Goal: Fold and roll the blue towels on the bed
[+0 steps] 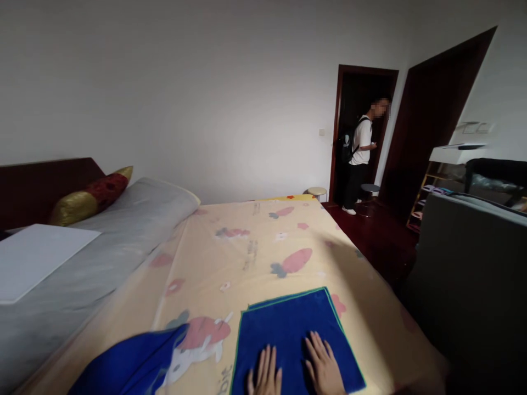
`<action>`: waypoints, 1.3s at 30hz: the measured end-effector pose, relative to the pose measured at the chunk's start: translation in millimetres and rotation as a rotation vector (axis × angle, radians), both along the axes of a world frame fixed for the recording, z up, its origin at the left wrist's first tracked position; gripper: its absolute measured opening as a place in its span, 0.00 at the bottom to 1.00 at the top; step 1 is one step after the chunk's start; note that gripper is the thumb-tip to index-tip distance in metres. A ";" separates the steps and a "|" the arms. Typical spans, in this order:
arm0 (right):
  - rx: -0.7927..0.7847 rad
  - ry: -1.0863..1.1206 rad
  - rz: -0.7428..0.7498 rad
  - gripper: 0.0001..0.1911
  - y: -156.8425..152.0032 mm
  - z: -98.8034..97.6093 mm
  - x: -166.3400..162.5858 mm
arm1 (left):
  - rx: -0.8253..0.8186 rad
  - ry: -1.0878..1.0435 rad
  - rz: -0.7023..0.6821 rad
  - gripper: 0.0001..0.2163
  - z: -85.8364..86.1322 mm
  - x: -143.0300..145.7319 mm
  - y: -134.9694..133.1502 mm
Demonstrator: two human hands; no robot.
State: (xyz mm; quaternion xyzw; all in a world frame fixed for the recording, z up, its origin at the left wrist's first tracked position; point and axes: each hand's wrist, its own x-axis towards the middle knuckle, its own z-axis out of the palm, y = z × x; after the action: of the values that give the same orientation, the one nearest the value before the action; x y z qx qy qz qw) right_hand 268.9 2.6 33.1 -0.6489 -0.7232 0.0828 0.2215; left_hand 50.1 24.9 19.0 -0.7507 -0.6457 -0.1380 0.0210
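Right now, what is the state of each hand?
Left hand: open, flat on the blue towel, holding nothing.
Right hand: open, flat on it too.

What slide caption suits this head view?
Both hands, left hand and right hand, press flat on a blue towel spread on the bed.

blue towel [288, 329]: soft matt terry cloth, green stitched edging | bed [255, 247]: smooth matt printed cotton sheet | bolster [90, 196]: glossy satin, gold and red | headboard [41, 186]: dark polished wood | floor [379, 236]: dark glossy wood
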 end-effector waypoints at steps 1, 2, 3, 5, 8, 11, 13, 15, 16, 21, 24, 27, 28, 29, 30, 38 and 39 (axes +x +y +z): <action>-0.006 0.009 0.081 0.27 5.2 5.2 -13.6 | -0.028 0.009 -0.088 0.23 4.1 12.1 1.7; -0.024 0.018 0.142 0.27 10.4 9.6 -23.2 | -0.052 0.018 -0.171 0.23 7.9 21.1 3.8; -0.052 0.024 0.178 0.26 15.2 12.8 -27.5 | -0.066 0.025 -0.238 0.23 11.1 25.8 6.1; -0.106 0.023 0.156 0.26 22.1 14.8 -18.5 | -0.062 0.035 -0.280 0.23 15.5 21.1 11.2; -0.134 -0.011 -0.047 0.29 23.7 7.9 27.6 | -0.037 0.047 -0.121 0.23 16.5 -10.8 17.3; -0.119 -0.049 -0.212 0.32 18.9 -0.5 65.5 | -0.023 0.070 0.048 0.23 13.0 -34.9 19.8; -0.102 -0.068 -0.287 0.34 18.5 -0.5 61.3 | -0.017 0.077 0.061 0.23 11.2 -28.4 20.3; -0.100 -0.068 -0.272 0.33 23.9 4.7 32.3 | -0.024 0.064 0.000 0.23 12.5 -5.3 21.8; -0.108 -0.059 -0.202 0.30 28.5 8.3 12.8 | -0.035 0.054 -0.048 0.23 14.3 8.7 23.5; -0.180 -0.018 0.105 0.27 50.3 20.5 -34.7 | -0.126 0.039 -0.179 0.23 26.8 24.2 44.4; -0.173 -0.018 0.055 0.29 55.0 17.0 10.2 | -0.161 0.067 -0.057 0.23 30.2 -25.3 57.4; -0.173 -0.042 -0.107 0.33 59.0 9.8 61.6 | -0.155 0.110 0.031 0.23 29.8 -70.9 63.7; -0.171 -0.056 -0.155 0.34 61.3 8.2 69.1 | -0.137 0.119 0.043 0.23 29.2 -76.6 65.1; -0.166 -0.067 -0.188 0.35 64.2 7.6 69.6 | -0.113 0.124 0.048 0.23 28.6 -76.0 66.7; -0.160 -0.071 -0.195 0.35 68.0 8.0 63.0 | -0.093 0.122 0.044 0.23 28.1 -69.4 68.8; -0.188 -0.029 0.171 0.30 116.1 21.4 -25.1 | -0.232 0.042 -0.205 0.24 32.7 16.1 109.3; -0.194 -0.034 0.136 0.31 121.1 21.0 -14.2 | -0.240 0.041 -0.183 0.24 34.6 9.7 115.6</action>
State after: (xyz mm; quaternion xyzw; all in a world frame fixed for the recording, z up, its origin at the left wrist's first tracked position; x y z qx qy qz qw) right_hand 254.8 123.7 54.1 -0.6178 -0.7579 0.1563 0.1395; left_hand 59.8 140.6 53.6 -0.8064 -0.5856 -0.0460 -0.0682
